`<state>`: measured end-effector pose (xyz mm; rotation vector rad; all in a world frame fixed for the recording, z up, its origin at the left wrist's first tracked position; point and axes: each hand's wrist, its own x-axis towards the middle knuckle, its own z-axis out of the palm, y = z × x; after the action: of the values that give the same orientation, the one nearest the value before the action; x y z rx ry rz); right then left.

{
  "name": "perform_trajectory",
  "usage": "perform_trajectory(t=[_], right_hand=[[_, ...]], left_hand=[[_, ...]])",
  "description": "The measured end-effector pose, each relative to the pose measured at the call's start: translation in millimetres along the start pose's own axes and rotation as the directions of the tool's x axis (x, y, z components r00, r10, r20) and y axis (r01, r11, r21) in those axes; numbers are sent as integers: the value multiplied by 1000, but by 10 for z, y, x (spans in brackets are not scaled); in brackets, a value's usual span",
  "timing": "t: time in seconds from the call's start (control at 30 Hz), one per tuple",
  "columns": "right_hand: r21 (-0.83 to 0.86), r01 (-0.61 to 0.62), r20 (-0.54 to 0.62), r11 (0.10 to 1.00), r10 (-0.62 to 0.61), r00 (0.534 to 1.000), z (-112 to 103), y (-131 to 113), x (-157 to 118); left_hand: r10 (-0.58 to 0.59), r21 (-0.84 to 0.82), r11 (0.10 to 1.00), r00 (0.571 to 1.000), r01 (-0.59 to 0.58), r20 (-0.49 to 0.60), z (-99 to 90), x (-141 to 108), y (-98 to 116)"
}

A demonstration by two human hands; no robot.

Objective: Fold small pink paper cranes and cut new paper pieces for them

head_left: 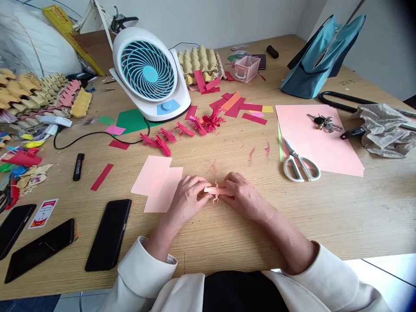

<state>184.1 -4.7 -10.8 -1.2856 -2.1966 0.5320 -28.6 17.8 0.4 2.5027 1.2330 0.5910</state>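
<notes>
Between both hands is a narrow folded strip of pale pink paper (212,190), with a thin orange twist (216,199) crossing its middle. My left hand (191,195) pinches the strip's left end between thumb and fingers. The other end is gripped by my right hand (239,195), whose fingers cover much of it. Just left of my left hand, two pale pink paper sheets (151,173) lie overlapped. Beyond the hands runs a row of crumpled red paper pieces (185,128). White-handled scissors (297,162) rest to the right, partly on a stack of pink sheets (325,147).
A white fan (147,73) stands at the back, near egg cartons (201,63) and red paper strips (232,108). Phones (108,234) and a black marker (78,167) lie at left. At right are keys (326,123), a blue bag (312,65) and a crumpled grey cloth (383,130).
</notes>
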Motion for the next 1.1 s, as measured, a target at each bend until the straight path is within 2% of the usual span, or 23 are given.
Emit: perform_trajectory(t=[0.27, 0.57, 0.83, 1.1], right_hand=[[11, -33, -43, 999, 33, 999, 74, -20, -2], [19, -56, -60, 998, 57, 997, 121, -4, -3], [60, -41, -51, 997, 44, 998, 66, -19, -12], [-37, -63, -25, 997, 62, 998, -51, 0, -16]], left_hand=[[22, 23, 1000, 1000, -21, -15, -3, 6, 28], [48, 122, 991, 999, -47, -6, -23, 7, 56], [55, -16, 998, 998, -55, -34, -87, 3, 32], [9, -70, 997, 987, -20, -159, -147, 13, -73]])
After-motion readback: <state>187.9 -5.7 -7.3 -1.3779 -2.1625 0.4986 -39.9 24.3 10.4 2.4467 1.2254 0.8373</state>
